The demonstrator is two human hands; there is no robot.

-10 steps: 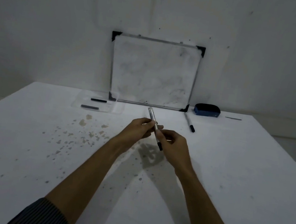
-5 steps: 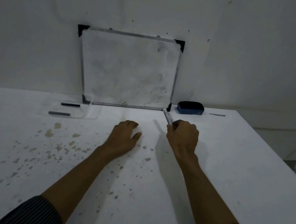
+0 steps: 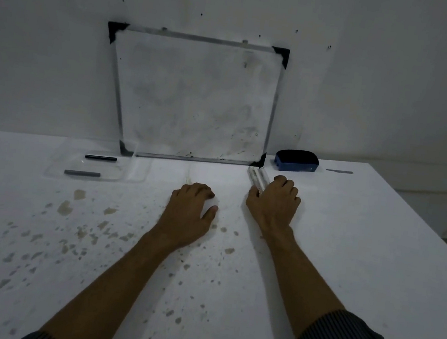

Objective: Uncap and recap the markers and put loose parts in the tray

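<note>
Two pale markers [image 3: 256, 176] lie side by side on the white table just in front of the whiteboard's lower right corner. My right hand [image 3: 272, 203] rests over their near ends, thumb and fingers curled around one marker. My left hand [image 3: 191, 212] lies palm down on the table to the left, holding nothing. A clear plastic tray [image 3: 138, 171] sits at the far left and holds a black cap-like part [image 3: 100, 158] and a grey one [image 3: 82, 173].
A whiteboard [image 3: 191, 99] leans against the wall at the back. A blue eraser [image 3: 296, 161] and a thin grey strip [image 3: 338, 171] lie to its right. Brownish stains [image 3: 69, 208] speckle the table's left and middle. The table's right edge [image 3: 435, 237] slants away.
Both hands held one marker in the air a second ago. The left hand let go and dropped to the table; the right hand carried the marker down beside the other one.
</note>
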